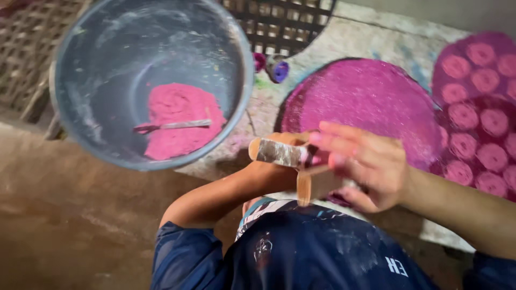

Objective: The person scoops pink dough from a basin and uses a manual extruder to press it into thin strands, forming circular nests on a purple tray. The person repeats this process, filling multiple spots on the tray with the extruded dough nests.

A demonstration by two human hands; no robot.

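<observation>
A small wooden tool [293, 156] is gripped between both hands, the left hand [274, 172] clasped beneath it and the right hand [365, 164] closed over its right end, beside a pink disc [365, 102].

Big grey basin [97, 107] sits on the floor with a heap of pink powder [183, 121] inside and a small spoon [174, 126] lying across it. Right of the basin there's a flat magenta disc [365, 102]. Further right of the basin, a sheet of small pink round patties [478, 118]. Behind the basin, a woven bamboo mat [279, 24] and 1 purple-stained roller [278, 69].
</observation>
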